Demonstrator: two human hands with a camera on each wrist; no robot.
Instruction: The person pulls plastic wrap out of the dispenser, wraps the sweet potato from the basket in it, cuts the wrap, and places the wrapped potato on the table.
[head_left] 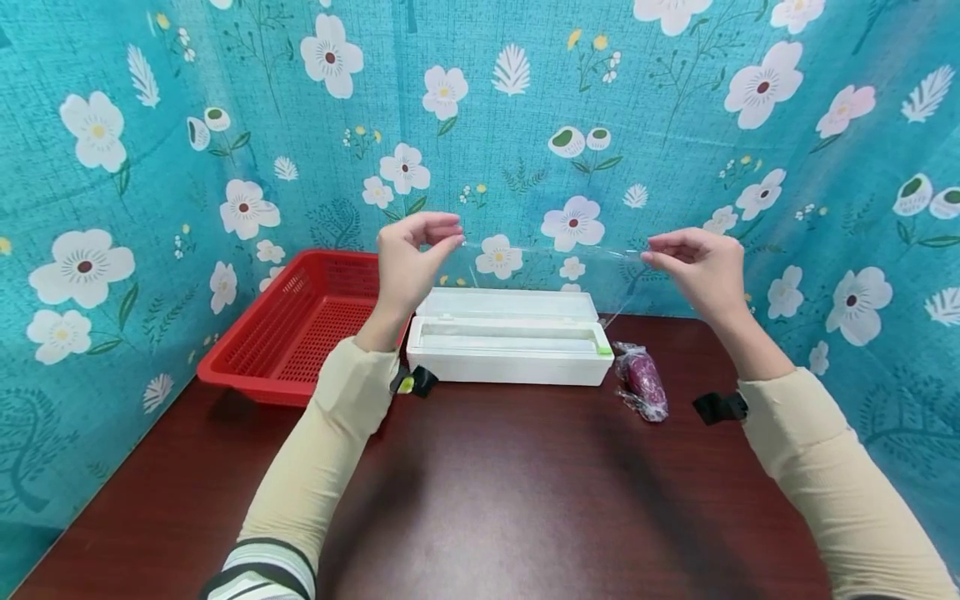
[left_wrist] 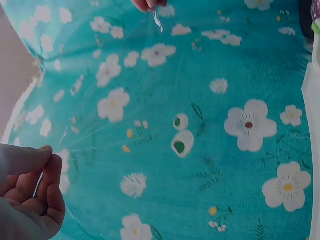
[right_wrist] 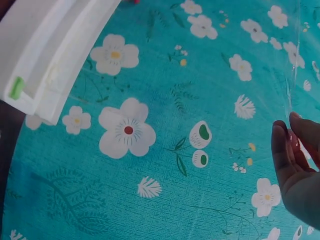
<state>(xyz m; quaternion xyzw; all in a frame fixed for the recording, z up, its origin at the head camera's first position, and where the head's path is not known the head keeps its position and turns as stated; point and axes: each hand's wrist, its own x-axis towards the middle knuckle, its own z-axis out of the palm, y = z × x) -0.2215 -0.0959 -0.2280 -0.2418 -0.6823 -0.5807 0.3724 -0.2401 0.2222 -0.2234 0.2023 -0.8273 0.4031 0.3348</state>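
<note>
A sheet of clear plastic wrap [head_left: 555, 249] stretches between both hands, raised above a white plastic wrap dispenser box [head_left: 510, 367]. My left hand [head_left: 414, 258] pinches one upper corner between thumb and fingertips, as the left wrist view also shows at the left hand [left_wrist: 32, 187]. The other corner is pinched by my right hand [head_left: 705, 265], seen again in the right wrist view as the right hand [right_wrist: 300, 160]. The film hangs down toward the box, whose lid [head_left: 506, 304] stands raised at the back. A green piece [right_wrist: 16, 88] marks the box's right end.
A red plastic basket [head_left: 247, 382] stands left of the box, near the curtain. Right of the box lies a purple, elongated item in plastic wrap [head_left: 643, 382]. The dark brown table [head_left: 510, 500] meets a teal floral curtain [head_left: 480, 50] at the back and sides.
</note>
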